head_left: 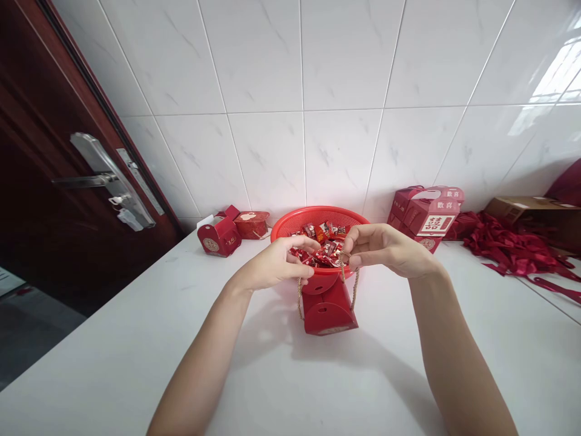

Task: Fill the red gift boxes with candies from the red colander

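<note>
In front of me on the white counter stands a small red gift box (327, 306), its rounded flaps folded inward over the top. Twisted rope cord (354, 289) rises from both of its sides. Above the box, my right hand (385, 251) pinches a loop of this cord between thumb and fingertips. My left hand (278, 261) hovers over the box's left side, thumb and fingers apart, close to the left length of cord. Right behind the box, a red plastic basket (320, 213) holds red-wrapped candies (324, 251), partly covered by my hands.
Red boxes (219, 236) stand at the back left by the tiled wall. Stacked red boxes (426, 215) sit at the back right, beside a heap of red ribbon (503, 245) and a cardboard box (531, 212). A dark red door (59, 121) is at left.
</note>
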`<action>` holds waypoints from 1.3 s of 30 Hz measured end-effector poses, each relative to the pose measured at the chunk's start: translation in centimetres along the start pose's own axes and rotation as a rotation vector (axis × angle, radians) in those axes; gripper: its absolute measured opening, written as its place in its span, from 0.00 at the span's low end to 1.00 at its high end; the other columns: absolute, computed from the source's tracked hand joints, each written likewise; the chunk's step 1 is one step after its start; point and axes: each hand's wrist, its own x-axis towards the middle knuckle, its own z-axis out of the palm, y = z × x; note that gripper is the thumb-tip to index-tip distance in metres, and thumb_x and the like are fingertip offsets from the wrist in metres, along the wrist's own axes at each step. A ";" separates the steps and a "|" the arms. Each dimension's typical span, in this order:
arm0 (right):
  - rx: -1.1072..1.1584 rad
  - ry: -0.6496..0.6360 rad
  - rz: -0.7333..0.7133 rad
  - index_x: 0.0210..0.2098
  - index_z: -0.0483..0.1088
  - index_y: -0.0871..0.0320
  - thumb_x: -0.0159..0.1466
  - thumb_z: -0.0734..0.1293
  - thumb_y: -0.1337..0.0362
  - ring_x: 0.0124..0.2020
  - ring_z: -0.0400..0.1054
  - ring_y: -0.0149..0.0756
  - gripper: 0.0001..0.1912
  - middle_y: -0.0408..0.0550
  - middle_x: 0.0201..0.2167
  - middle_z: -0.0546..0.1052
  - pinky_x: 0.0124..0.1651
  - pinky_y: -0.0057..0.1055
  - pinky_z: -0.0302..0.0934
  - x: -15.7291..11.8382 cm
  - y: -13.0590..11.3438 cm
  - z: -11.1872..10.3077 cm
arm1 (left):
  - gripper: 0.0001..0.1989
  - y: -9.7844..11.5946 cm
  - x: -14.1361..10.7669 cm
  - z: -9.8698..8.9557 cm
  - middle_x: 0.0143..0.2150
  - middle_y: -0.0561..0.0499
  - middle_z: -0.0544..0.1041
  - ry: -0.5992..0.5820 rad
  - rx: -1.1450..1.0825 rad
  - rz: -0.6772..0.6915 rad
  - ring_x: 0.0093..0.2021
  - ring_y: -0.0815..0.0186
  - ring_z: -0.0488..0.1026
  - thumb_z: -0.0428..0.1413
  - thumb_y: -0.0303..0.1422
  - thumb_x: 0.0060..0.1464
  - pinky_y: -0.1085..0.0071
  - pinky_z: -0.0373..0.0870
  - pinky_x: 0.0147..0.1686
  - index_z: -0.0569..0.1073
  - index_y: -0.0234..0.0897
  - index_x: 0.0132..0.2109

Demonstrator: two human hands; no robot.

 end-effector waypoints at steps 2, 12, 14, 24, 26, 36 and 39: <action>0.019 0.020 -0.032 0.37 0.73 0.59 0.57 0.77 0.64 0.32 0.73 0.33 0.12 0.44 0.30 0.76 0.40 0.34 0.69 -0.4 -0.4 0.1 | 0.24 0.0 0.0 -0.1 0.59 0.43 0.74 0.012 -0.162 0.059 0.30 0.70 0.76 0.64 0.32 0.48 0.66 0.77 0.37 0.73 0.37 0.53; -0.089 0.225 -0.092 0.46 0.72 0.56 0.56 0.77 0.63 0.38 0.76 0.40 0.20 0.46 0.36 0.78 0.43 0.38 0.72 -1.5 -2.4 2.8 | 0.18 0.9 -1.2 1.0 0.63 0.43 0.71 -0.027 -0.537 0.425 0.61 0.47 0.70 0.64 0.33 0.53 0.51 0.77 0.52 0.76 0.41 0.52; -0.139 0.265 -0.097 0.47 0.71 0.55 0.56 0.77 0.62 0.38 0.76 0.40 0.22 0.46 0.35 0.78 0.41 0.38 0.72 -1.4 -2.3 4.0 | 0.18 1.0 -1.3 1.7 0.63 0.44 0.71 -0.033 -0.507 0.443 0.64 0.46 0.67 0.63 0.33 0.55 0.50 0.75 0.55 0.75 0.42 0.53; -0.420 0.487 -0.113 0.44 0.70 0.52 0.60 0.70 0.65 0.29 0.72 0.35 0.12 0.43 0.32 0.78 0.30 0.32 0.66 -1.0 -1.4 7.1 | 0.21 1.5 -2.3 3.8 0.67 0.47 0.67 -0.075 -0.399 0.476 0.69 0.48 0.61 0.60 0.30 0.59 0.56 0.73 0.58 0.72 0.46 0.59; -0.474 0.524 -0.106 0.42 0.68 0.52 0.60 0.69 0.67 0.27 0.70 0.34 0.12 0.42 0.30 0.77 0.29 0.32 0.64 -0.9 -1.4 7.3 | 0.22 1.7 -2.6 4.1 0.67 0.46 0.67 -0.091 -0.409 0.469 0.69 0.47 0.62 0.60 0.30 0.59 0.56 0.73 0.58 0.71 0.46 0.59; -0.499 0.626 -0.123 0.42 0.68 0.52 0.61 0.66 0.64 0.26 0.69 0.33 0.09 0.42 0.29 0.73 0.28 0.31 0.62 -1.4 -1.7 6.6 | 0.37 0.8 -1.8 5.0 0.59 0.47 0.71 0.172 0.001 0.329 0.55 0.56 0.73 0.66 0.36 0.53 0.57 0.75 0.54 0.63 0.51 0.67; -0.496 0.674 -0.138 0.40 0.69 0.53 0.60 0.68 0.64 0.25 0.70 0.34 0.08 0.43 0.28 0.73 0.27 0.31 0.63 -1.7 -2.1 6.1 | 0.38 0.3 -1.1 5.3 0.56 0.47 0.72 0.241 0.214 0.274 0.48 0.58 0.74 0.68 0.40 0.51 0.58 0.75 0.51 0.64 0.49 0.67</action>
